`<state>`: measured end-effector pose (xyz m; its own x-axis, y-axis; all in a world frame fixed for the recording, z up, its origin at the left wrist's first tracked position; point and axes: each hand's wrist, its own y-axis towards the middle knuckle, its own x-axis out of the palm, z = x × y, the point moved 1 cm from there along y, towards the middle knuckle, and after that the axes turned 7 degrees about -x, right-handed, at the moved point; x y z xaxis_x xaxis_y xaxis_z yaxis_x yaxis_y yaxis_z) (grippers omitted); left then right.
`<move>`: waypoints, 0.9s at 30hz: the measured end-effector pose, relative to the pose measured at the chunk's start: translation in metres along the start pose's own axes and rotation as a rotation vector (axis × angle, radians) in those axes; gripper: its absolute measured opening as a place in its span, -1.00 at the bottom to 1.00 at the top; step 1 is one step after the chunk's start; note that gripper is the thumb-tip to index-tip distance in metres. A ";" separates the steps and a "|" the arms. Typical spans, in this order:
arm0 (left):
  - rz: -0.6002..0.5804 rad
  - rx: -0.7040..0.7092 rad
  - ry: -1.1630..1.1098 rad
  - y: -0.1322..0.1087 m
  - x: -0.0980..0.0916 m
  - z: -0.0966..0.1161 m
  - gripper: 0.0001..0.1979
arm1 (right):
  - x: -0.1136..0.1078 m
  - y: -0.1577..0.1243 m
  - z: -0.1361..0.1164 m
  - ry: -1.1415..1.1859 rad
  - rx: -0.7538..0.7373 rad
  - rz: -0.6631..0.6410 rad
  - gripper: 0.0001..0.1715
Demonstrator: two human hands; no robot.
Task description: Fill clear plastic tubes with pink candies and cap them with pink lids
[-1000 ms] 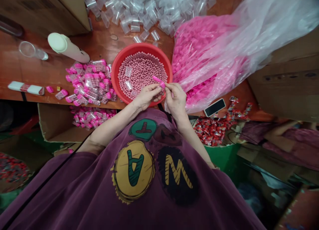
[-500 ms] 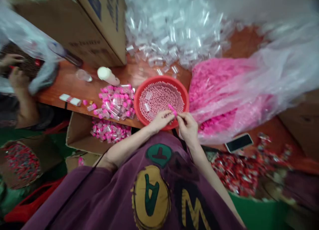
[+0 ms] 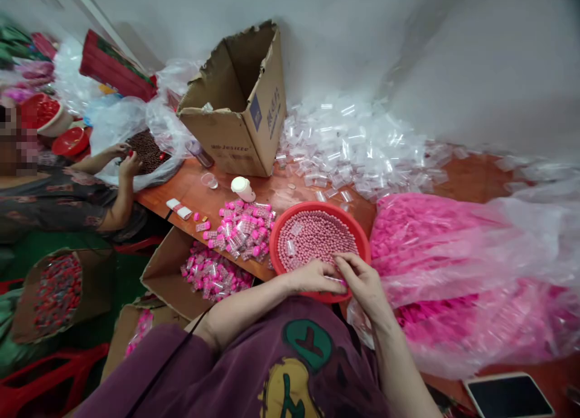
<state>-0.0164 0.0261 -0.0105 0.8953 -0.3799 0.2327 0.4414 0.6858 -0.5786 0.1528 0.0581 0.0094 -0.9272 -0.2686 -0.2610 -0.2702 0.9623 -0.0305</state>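
Observation:
Over the front rim of a red bowl [image 3: 365,240], my two hands meet with fingers bent. My left hand [image 3: 315,277] grips a small pink-capped bottle [image 3: 336,279], mostly hidden by the fingers. The thumb and fingers of my right hand [image 3: 361,280] close around its pink end from the other side. Pink beads [image 3: 312,235] fill the bowl, with a couple of clear empty bottles [image 3: 290,247] lying on them. Left of the bowl lies a heap of bead-filled bottles [image 3: 244,228] with pink caps.
A cardboard box [image 3: 174,264] below the table edge holds more pink-capped bottles. Clear bottles [image 3: 357,143] pile against the wall. Right stands a plastic bag of pink pieces [image 3: 421,237], with a phone [image 3: 510,397] nearby. A tall carton [image 3: 235,137] and co-worker's hands [image 3: 124,158] are left.
The view has tilted up and swung left, showing more wall and the co-worker. My hands stay together at the bowl's front rim; the pink piece between them is now more covered.

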 end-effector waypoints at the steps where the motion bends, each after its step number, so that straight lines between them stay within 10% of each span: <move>1: -0.016 -0.003 -0.033 -0.001 -0.002 0.000 -0.57 | 0.002 0.003 -0.002 0.010 -0.001 -0.009 -0.61; 6: 0.048 -0.071 -0.353 -0.013 -0.003 0.009 -0.48 | 0.001 -0.007 -0.013 -0.092 -0.108 0.167 -0.66; 13: 0.221 -0.006 -0.700 -0.010 0.000 0.006 -0.72 | 0.015 -0.027 0.003 -0.514 -0.388 -0.099 -0.19; 27: 0.245 0.209 -0.475 -0.022 0.001 -0.003 -0.51 | 0.028 -0.032 0.025 -0.576 -0.457 -0.086 -0.14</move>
<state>-0.0253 0.0086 -0.0002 0.8805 0.0932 0.4649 0.1769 0.8451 -0.5044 0.1421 0.0204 -0.0207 -0.6490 -0.1562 -0.7446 -0.5333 0.7914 0.2988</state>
